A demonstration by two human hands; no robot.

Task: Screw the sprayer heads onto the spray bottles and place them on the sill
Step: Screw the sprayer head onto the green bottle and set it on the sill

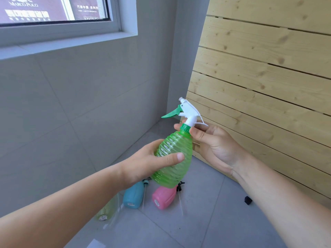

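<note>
A ribbed green spray bottle (172,158) is held up in mid-air, tilted slightly right. My left hand (152,163) wraps its body from the left. A white sprayer head (188,111) with a green trigger sits on its neck. My right hand (215,142) pinches the green collar (184,127) under the head with fingertips. On the floor below lie a blue bottle (133,196), a pink bottle (163,196) and a pale yellow-green bottle (107,210), partly hidden by my left forearm. The window sill (68,42) runs along the upper left.
A slatted wooden panel (268,77) leans against the wall on the right. Thin white dip tubes (180,203) lie on the grey tiled floor (206,221) by the bottles. A small dark object (248,200) rests near the panel's foot.
</note>
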